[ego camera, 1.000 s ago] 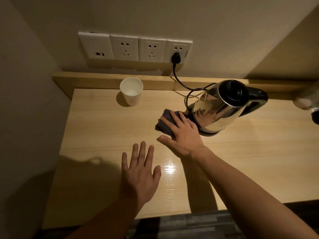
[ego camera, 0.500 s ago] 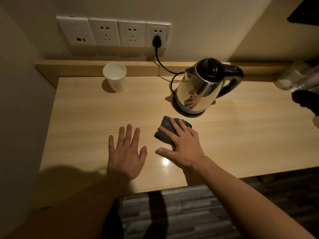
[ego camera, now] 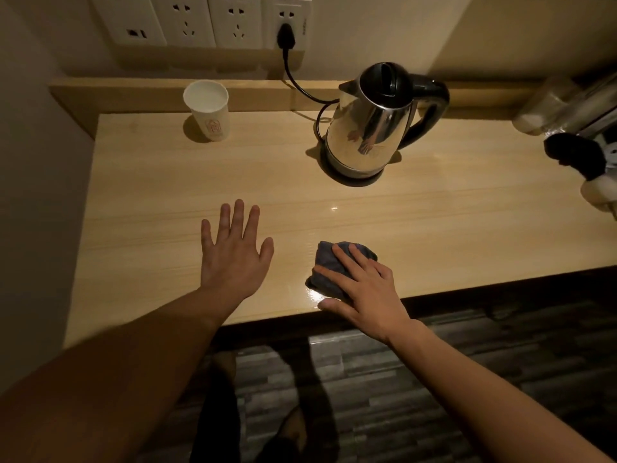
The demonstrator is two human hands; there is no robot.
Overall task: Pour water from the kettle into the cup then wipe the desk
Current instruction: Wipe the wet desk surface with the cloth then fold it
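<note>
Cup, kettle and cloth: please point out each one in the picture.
cup (ego camera: 211,119): head view, on its white side wall.
kettle (ego camera: 367,135): head view, on its shiny steel body.
cloth (ego camera: 325,259): head view, on the dark fabric left of the fingers.

right hand (ego camera: 365,292) + cloth (ego camera: 329,269): drawn back from kettle (ego camera: 370,128) | now near desk's front edge
</note>
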